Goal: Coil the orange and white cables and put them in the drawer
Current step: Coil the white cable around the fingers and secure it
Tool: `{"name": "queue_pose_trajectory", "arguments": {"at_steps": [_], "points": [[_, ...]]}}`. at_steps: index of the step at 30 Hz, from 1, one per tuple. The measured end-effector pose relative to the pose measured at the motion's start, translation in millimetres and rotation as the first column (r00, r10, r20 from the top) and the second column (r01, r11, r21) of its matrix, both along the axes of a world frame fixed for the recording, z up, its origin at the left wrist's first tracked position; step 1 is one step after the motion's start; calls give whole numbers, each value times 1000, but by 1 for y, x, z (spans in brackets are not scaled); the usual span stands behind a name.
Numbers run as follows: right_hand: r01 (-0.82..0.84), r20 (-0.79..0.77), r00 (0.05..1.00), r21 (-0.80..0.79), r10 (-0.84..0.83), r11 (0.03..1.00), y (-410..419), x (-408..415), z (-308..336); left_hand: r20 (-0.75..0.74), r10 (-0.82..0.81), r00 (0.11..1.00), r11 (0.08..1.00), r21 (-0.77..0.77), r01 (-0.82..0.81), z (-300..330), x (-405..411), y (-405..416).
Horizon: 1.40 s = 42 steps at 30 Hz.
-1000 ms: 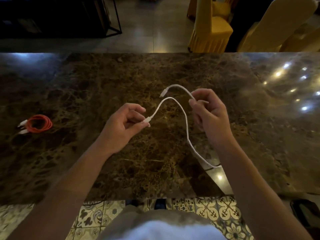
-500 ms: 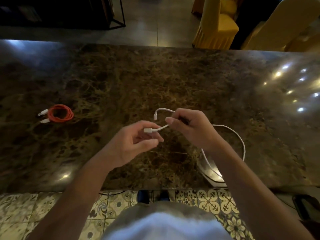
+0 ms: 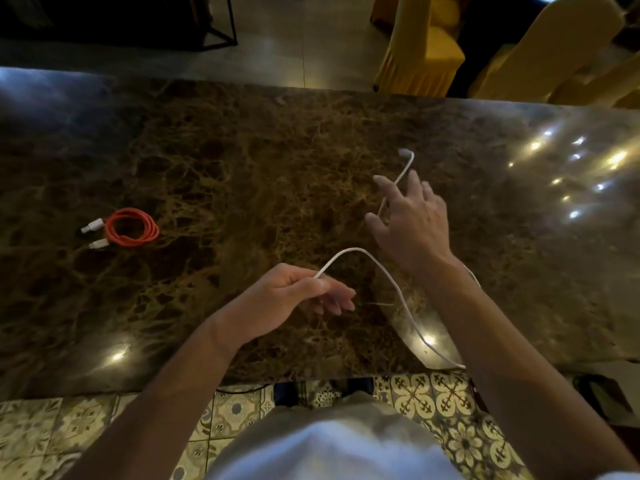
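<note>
The left hand (image 3: 291,292) pinches the white cable (image 3: 391,278) above the marble table (image 3: 242,150); the right hand (image 3: 412,223) spreads open against it. The orange cable (image 3: 131,226) lies coiled far left, yellow chairs (image 3: 422,46) beyond.

No text, label or number can be read anywhere.

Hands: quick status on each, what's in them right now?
Left hand: pinches the white cable.
Right hand: fingers spread; the cable runs under them, but a grip cannot be told.
</note>
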State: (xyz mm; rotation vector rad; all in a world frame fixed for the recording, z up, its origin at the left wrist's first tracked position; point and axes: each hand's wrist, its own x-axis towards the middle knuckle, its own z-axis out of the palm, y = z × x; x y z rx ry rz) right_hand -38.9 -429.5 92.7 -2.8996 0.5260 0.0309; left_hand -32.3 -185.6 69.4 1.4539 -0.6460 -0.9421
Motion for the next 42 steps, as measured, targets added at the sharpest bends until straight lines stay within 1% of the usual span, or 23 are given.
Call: {"name": "queue_pose_trajectory", "arguments": {"at_steps": [2,5,7,9,10,12,13,14,15,17,19,21,25,26,28,30,32,34,35,37,38,41,42], "points": [[21,-9,1000,-33,-21,999,6,3,9,-91,-74,993,991,-115,63,1,1,0],[80,-28,996,10,-79,997,-1,8,36,-300,-211,930,891,-450,57,8,-2,-4],[71,84,994,31,-74,997,-11,7,58,-362,-291,886,815,-578,31,14,-3,-8],[-72,278,961,247,0,966,-15,8,70,-330,-302,894,791,-611,41,19,-1,-15],[-204,339,939,417,56,886,-14,9,70,-307,-294,905,792,-608,52,22,1,-19],[-383,330,923,726,200,571,-7,11,62,-308,-282,908,802,-596,47,26,4,-28],[-394,298,912,826,283,403,-2,10,58,-333,-277,901,805,-593,29,28,6,-31],[-367,259,901,882,349,295,2,8,53,-365,-267,892,808,-589,1,29,7,-34],[-329,223,899,912,377,246,5,5,49,-399,-255,880,812,-583,-29,29,7,-35],[-277,195,925,934,327,226,4,0,39,-437,-228,870,826,-560,-65,29,8,-36],[-252,195,946,945,259,208,-2,-6,32,-416,-224,881,845,-534,-37,28,6,-34],[-259,228,952,956,206,136,-7,-7,31,-372,-230,899,877,-479,26,27,2,-35],[-294,302,938,953,169,-69,-14,-1,42,-172,-200,965,968,-186,167,28,-6,-46],[-295,304,937,952,175,-77,-13,1,43,-119,-217,969,971,-129,202,30,-8,-48],[-294,291,936,956,196,-15,-10,4,38,-71,-266,961,961,-100,259,34,-11,-52],[-273,262,940,962,218,20,-3,4,28,-66,-311,948,945,-125,301,41,-13,-59],[-241,233,942,971,243,3,5,2,22,-43,-325,945,934,-172,313,48,-14,-67],[-187,184,945,982,270,-17,10,-1,18,-14,-299,954,935,-203,290,52,-13,-72],[-149,138,948,989,285,17,12,-2,17,10,-265,964,942,-211,261,52,-12,-73],[-124,27,949,948,313,294,14,-4,15,65,-156,986,962,-217,166,55,-5,-72],[-140,9,943,918,333,372,14,-7,12,82,-99,992,969,-219,115,57,-1,-70],[-39,-6,956,988,292,150,14,-16,3,43,-11,999,967,-253,22,58,14,-60],[-20,-13,955,994,297,107,13,-18,1,27,4,1000,964,-265,4,58,17,-58]]}}
